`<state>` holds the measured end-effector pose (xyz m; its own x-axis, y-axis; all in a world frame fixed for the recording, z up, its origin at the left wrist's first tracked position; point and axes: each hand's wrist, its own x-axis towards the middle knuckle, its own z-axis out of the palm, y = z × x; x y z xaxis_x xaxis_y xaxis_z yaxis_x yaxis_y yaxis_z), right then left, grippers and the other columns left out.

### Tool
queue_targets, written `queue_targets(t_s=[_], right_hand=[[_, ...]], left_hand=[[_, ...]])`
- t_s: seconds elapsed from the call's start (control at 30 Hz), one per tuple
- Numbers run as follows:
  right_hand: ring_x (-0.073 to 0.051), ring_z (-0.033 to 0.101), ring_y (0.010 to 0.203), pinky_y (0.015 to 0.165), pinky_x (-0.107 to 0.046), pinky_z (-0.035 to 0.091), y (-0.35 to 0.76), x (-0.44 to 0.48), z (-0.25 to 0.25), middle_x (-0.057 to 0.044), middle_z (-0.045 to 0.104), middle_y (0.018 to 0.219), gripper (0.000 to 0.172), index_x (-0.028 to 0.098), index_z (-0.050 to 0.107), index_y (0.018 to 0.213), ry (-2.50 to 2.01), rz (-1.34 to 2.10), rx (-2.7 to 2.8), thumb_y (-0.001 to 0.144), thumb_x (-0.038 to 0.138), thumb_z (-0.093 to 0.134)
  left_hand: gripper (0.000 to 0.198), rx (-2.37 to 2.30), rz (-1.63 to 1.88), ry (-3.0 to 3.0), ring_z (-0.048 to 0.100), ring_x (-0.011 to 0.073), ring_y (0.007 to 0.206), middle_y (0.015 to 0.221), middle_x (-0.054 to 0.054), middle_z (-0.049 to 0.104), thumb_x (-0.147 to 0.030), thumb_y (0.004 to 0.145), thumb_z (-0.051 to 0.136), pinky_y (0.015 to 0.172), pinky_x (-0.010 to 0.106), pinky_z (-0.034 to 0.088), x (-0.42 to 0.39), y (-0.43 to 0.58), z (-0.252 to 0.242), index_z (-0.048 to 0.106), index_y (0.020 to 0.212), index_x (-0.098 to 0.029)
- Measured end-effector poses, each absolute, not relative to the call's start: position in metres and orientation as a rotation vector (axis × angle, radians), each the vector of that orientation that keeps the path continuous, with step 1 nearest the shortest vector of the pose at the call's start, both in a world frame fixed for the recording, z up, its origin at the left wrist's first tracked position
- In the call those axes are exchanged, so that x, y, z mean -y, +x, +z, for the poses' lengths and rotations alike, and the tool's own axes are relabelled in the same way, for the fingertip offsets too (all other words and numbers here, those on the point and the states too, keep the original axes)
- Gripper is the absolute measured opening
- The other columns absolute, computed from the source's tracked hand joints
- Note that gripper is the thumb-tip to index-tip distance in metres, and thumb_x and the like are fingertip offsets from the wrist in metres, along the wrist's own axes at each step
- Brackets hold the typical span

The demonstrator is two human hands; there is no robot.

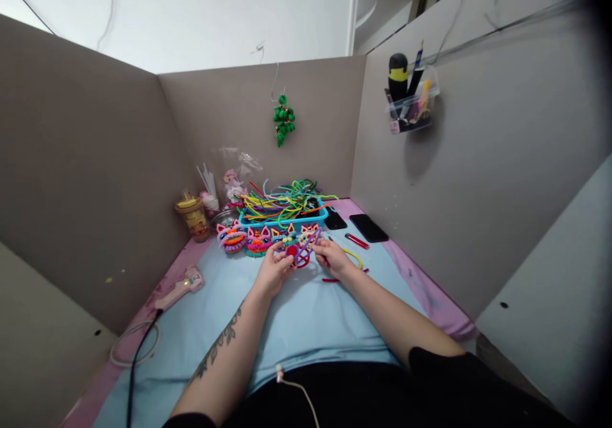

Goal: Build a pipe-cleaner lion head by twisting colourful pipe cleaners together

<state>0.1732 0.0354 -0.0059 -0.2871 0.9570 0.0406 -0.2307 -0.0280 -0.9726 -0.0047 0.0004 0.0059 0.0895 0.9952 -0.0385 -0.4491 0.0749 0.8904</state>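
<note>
Directly beyond left hand, figures before basket.

- Left hand hides part of the red-and-purple piece, its joins too small to read!
- Black cord, cut off by the bottom edge!

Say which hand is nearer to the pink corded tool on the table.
Left. The left hand is to the right of the pink corded tool, apart from it; the right hand is farther right, beyond the left one.
</note>
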Motion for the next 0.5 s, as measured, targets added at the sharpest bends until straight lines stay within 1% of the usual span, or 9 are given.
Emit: queue_targets(t_s=[0.1,0.2,0.3,0.4,0.5], right_hand=[[-0.004,0.023,0.032,0.037,-0.021,0.013,0.17,-0.03,-0.003,0.009,0.038,0.036,0.03,0.019,0.042,0.057,-0.908,1.49,1.332,0.067,0.037,0.063],[-0.005,0.031,0.036,0.039,-0.021,0.018,0.166,-0.02,0.004,0.007,0.041,0.039,0.024,0.017,0.048,0.057,-0.893,1.362,1.498,0.066,0.033,0.064],[-0.007,0.036,0.04,0.041,-0.021,0.023,0.164,-0.013,0.01,0.006,0.041,0.041,0.021,0.017,0.052,0.057,-0.869,1.273,1.597,0.067,0.032,0.064],[-0.007,0.034,0.04,0.041,-0.022,0.022,0.167,-0.015,0.01,0.006,0.04,0.042,0.023,0.017,0.051,0.055,-0.865,1.294,1.593,0.067,0.034,0.063],[-0.006,0.03,0.039,0.04,-0.022,0.019,0.171,-0.021,0.005,0.006,0.039,0.04,0.031,0.018,0.047,0.051,-0.896,1.336,1.548,0.068,0.038,0.061]], left_hand=[[0.068,-0.819,1.292,0.852,0.062,0.0129,0.068,0.082,0.001,0.061,-0.016,0.057,0.078,0.063,0.028,0.052,0.0,-0.004,0.006,0.044,0.116,-0.021],[0.068,-0.807,1.287,0.84,0.061,0.0115,0.065,0.081,0.0,0.06,-0.014,0.057,0.078,0.062,0.028,0.053,0.001,-0.004,0.006,0.044,0.115,-0.021],[0.066,-0.812,1.289,0.831,0.061,0.011,0.065,0.081,0.0,0.06,-0.013,0.057,0.078,0.061,0.027,0.054,0.002,-0.004,0.007,0.045,0.114,-0.021],[0.066,-0.806,1.308,0.819,0.061,0.011,0.065,0.08,0.0,0.059,-0.013,0.057,0.078,0.063,0.027,0.053,0.002,-0.004,0.009,0.045,0.113,-0.02],[0.065,-0.802,1.323,0.807,0.061,0.0112,0.066,0.08,-0.001,0.059,-0.013,0.057,0.078,0.065,0.028,0.053,0.002,-0.004,0.01,0.046,0.113,-0.021]])
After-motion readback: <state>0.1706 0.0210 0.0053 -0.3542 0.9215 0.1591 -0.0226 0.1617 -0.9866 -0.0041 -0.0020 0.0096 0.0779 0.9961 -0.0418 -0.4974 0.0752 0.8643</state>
